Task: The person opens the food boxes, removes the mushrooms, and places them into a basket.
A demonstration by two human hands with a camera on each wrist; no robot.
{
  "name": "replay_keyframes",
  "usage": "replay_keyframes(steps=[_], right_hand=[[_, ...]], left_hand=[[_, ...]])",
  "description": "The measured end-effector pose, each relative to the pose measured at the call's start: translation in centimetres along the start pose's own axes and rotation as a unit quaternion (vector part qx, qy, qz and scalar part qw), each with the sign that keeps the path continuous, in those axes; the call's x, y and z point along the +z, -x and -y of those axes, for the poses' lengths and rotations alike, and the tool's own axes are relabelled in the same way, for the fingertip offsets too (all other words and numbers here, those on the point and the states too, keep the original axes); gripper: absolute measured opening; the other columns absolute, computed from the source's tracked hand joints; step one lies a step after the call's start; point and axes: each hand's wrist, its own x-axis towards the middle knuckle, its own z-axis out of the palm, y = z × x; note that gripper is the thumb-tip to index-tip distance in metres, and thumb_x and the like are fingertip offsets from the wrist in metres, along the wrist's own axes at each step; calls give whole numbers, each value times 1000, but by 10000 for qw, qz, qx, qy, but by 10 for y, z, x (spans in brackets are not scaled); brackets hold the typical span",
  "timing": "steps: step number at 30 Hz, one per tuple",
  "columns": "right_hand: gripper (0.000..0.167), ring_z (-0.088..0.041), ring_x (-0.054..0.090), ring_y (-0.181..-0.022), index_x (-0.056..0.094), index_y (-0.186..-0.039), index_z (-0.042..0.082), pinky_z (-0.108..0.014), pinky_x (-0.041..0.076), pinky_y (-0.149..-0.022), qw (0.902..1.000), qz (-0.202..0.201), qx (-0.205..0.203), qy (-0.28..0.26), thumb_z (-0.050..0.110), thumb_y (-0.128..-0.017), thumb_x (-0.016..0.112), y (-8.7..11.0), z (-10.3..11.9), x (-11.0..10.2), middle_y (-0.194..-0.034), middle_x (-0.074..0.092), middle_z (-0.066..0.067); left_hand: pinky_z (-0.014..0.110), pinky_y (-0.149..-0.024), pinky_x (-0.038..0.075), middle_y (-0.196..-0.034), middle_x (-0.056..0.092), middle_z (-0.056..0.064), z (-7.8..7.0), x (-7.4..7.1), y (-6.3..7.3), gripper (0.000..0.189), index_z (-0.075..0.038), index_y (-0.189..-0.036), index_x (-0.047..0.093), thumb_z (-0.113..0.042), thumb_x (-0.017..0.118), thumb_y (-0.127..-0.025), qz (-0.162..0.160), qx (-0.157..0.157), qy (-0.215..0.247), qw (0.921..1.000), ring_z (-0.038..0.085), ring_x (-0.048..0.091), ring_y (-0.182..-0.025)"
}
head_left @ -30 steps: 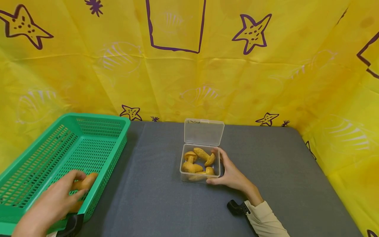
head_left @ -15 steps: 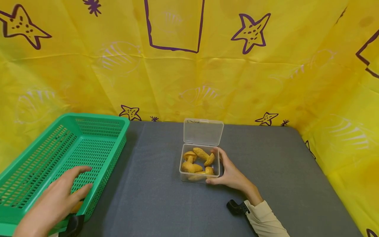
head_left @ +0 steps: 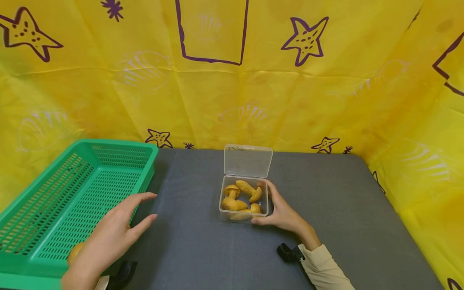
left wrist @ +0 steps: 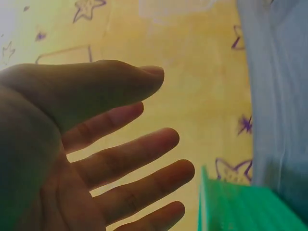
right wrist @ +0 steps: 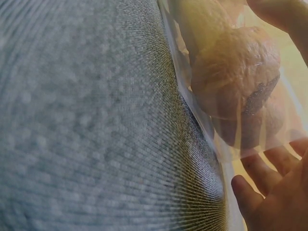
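My left hand (head_left: 112, 227) hovers over the right rim of the green basket (head_left: 146, 161), thumb and fingers spread apart with nothing between them. The left wrist view confirms an unoccupied palm and extended fingers (left wrist: 144, 192). Partly hidden behind that hand, a tan mushroom (head_left: 74, 253) lies in the basket's near end. With my right hand (head_left: 284, 213) I grip the right side of a clear plastic box (head_left: 222, 197), thumb at its front corner. The box's hinged lid (head_left: 248, 161) stands up at the back. Inside lie several tan mushrooms (head_left: 235, 204), also visible through the wall as mushrooms (right wrist: 236, 72).
A grey cloth (head_left: 192, 249) covers the table, and the box stands near its middle. The basket takes up the left side. Yellow printed fabric (head_left: 203, 92) hangs behind and along the right side.
A second ago my left hand held a mushroom inside the basket. It let go, and the hand has risen and moved right to the basket's rim. The right hand stays on the box.
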Motion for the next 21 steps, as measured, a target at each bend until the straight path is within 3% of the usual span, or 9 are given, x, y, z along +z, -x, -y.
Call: replay_keyframes(steps=[7,17,21], right_hand=[[114,-29,45,-135,15,-154,26,-47,39,-108,10000,-33,-62,70,28,-70,91,1,1,0,-152,37,-12],[113,-31,45,-136,16,-153,26,-50,40,-108,10000,-28,-11,48,28,-70,92,0,1,-1,-152,37,-12],[110,-30,44,-136,18,-152,26,-44,41,-107,10000,6,38,21,28,-70,91,0,-2,0,-153,37,-11]], left_hand=[[51,-91,52,-127,65,5,-21,16,-17,43,-14,-130,60,-19,74,-90,52,466,-23,9989,28,63,-116],[46,-91,54,-127,66,3,-46,41,-43,41,-13,-129,61,-19,73,-90,509,621,303,9963,25,63,-116],[44,-89,55,-127,66,1,-50,55,-50,40,-13,-129,62,-19,73,-91,720,684,454,9940,24,64,-113]])
